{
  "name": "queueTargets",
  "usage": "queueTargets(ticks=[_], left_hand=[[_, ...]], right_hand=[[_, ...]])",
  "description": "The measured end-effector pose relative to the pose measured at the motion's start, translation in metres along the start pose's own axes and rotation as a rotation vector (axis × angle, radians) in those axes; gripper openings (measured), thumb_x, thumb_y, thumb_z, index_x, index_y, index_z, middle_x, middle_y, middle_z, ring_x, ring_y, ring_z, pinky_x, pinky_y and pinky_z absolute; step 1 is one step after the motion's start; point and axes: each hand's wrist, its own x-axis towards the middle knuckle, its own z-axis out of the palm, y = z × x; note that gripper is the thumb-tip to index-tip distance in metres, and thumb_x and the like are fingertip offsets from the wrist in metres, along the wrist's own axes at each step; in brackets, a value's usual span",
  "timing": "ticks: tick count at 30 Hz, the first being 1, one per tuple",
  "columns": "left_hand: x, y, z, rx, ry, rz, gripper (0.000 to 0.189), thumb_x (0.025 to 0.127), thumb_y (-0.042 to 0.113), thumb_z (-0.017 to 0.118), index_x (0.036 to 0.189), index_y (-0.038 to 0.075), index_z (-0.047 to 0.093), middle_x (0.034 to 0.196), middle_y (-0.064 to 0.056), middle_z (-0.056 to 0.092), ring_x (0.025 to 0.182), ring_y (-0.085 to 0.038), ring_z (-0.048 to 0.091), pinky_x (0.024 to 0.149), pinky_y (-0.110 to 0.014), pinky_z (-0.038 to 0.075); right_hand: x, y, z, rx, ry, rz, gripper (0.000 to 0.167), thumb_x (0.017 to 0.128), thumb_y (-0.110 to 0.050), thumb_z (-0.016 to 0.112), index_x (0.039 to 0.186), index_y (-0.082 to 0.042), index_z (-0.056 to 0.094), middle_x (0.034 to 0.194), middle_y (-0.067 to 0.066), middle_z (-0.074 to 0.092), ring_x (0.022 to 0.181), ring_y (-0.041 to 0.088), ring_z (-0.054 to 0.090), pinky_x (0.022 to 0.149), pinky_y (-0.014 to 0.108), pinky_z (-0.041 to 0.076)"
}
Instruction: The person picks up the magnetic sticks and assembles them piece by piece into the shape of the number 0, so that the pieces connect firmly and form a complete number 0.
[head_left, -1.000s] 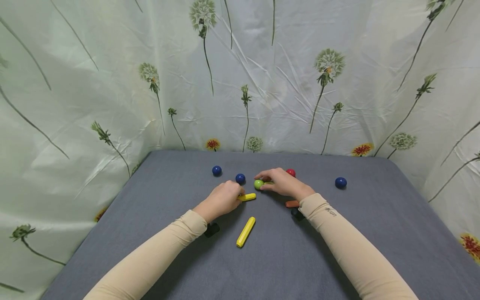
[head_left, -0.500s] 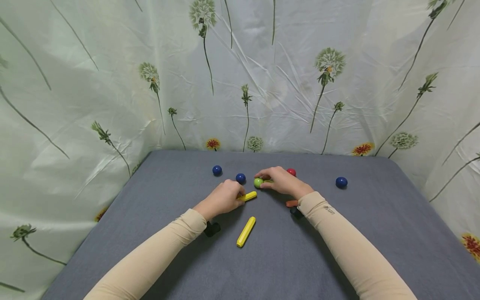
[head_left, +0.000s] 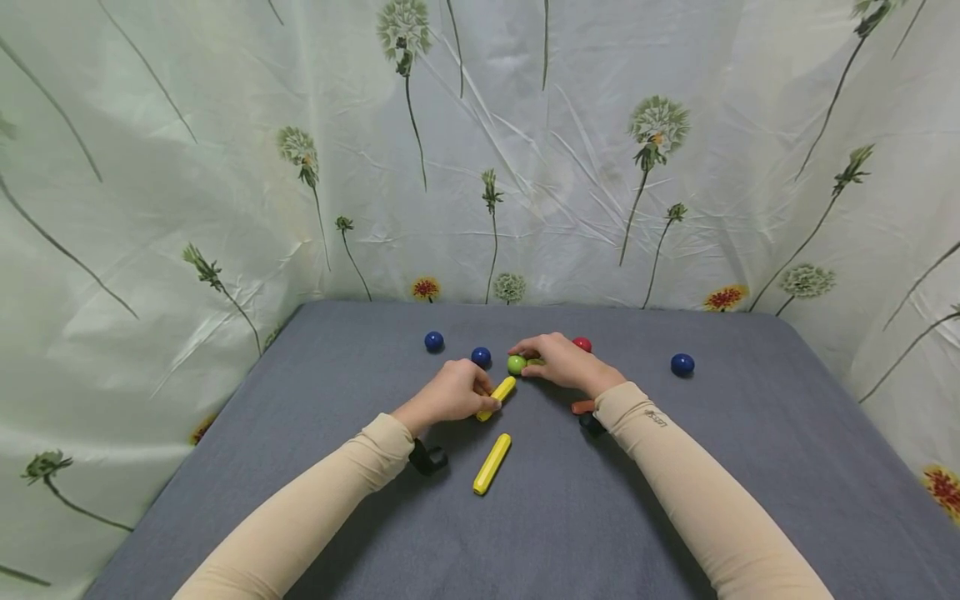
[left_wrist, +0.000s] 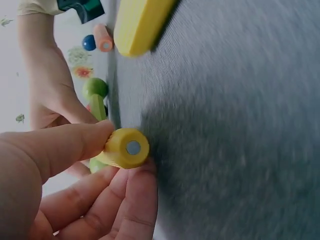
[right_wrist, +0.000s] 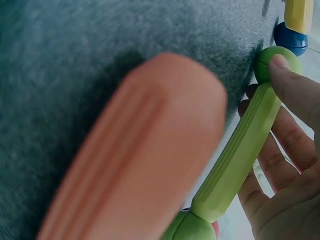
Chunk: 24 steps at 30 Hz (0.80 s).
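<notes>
My left hand (head_left: 453,390) pinches a yellow magnetic rod (head_left: 507,387) between thumb and fingers. In the left wrist view, a grey metal dot marks the end of this yellow rod (left_wrist: 125,145). My right hand (head_left: 564,365) holds a green ball (head_left: 516,365), the thumb pressed on it. A green rod (right_wrist: 235,155) joins that ball to a second green ball (right_wrist: 190,229), as the right wrist view shows. Just left of the held green ball lies a blue ball (head_left: 481,357). The left hand's rod points toward the green ball, apart from it in the head view.
Another yellow rod (head_left: 492,464) lies nearer on the grey cloth (head_left: 570,517). An orange rod (head_left: 582,407) sits by the right wrist. Behind the right hand is a red ball (head_left: 582,344). Blue balls lie farther left (head_left: 434,341) and right (head_left: 682,364). A flowered curtain (head_left: 480,150) hangs behind.
The yellow rod in my left hand has swung from nearly sideways to slanting away, its far end now closer to the green ball. My right hand has barely moved.
</notes>
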Motion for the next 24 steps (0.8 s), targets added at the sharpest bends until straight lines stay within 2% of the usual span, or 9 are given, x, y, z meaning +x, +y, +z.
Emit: queueTargets(ticks=[3,8,14,18,24], left_hand=[[0.001,0.0,0.002,-0.081,-0.015,-0.052,0.015,0.094,0.023,0.085,0.099,0.009,0.084,0.081,0.001,0.078,0.067,-0.009,0.069,0.062,-0.025,0.055],[0.003,0.0,0.006,-0.232,-0.032,-0.128,0.014,0.094,0.025,0.085,0.097,0.011,0.084,0.072,0.002,0.074,0.065,-0.007,0.065,0.062,-0.023,0.052],[0.003,0.002,0.009,-0.382,-0.034,-0.189,0.014,0.095,0.022,0.083,0.099,0.009,0.085,0.081,0.001,0.078,0.07,-0.005,0.068,0.068,-0.024,0.06],[0.003,0.003,0.01,-0.441,-0.026,-0.207,0.016,0.096,0.021,0.083,0.102,0.007,0.085,0.088,-0.002,0.079,0.072,-0.006,0.07,0.071,-0.025,0.062],[0.005,-0.001,0.014,-0.48,-0.005,-0.236,0.018,0.097,0.021,0.082,0.105,0.005,0.084,0.094,-0.004,0.08,0.075,-0.007,0.071,0.072,-0.025,0.062]], right_hand=[[-0.001,0.0,0.0,0.0,0.002,-0.006,0.042,0.104,-0.014,0.072,0.145,-0.005,0.067,0.14,0.017,0.072,0.129,0.033,0.07,0.107,0.047,0.057],[0.0,0.003,0.002,-0.005,0.015,-0.023,0.041,0.103,-0.014,0.073,0.143,-0.005,0.067,0.139,0.016,0.072,0.127,0.032,0.071,0.106,0.046,0.058],[0.0,0.004,0.002,-0.006,0.022,-0.022,0.04,0.103,-0.014,0.074,0.141,-0.006,0.069,0.137,0.016,0.074,0.125,0.032,0.072,0.106,0.046,0.058],[0.002,0.005,0.002,-0.017,0.025,-0.019,0.04,0.102,-0.014,0.074,0.141,-0.006,0.07,0.135,0.016,0.074,0.124,0.031,0.073,0.105,0.046,0.058],[0.003,0.004,0.002,-0.029,0.026,-0.011,0.039,0.102,-0.014,0.075,0.14,-0.007,0.07,0.132,0.015,0.076,0.121,0.03,0.074,0.104,0.044,0.059]])
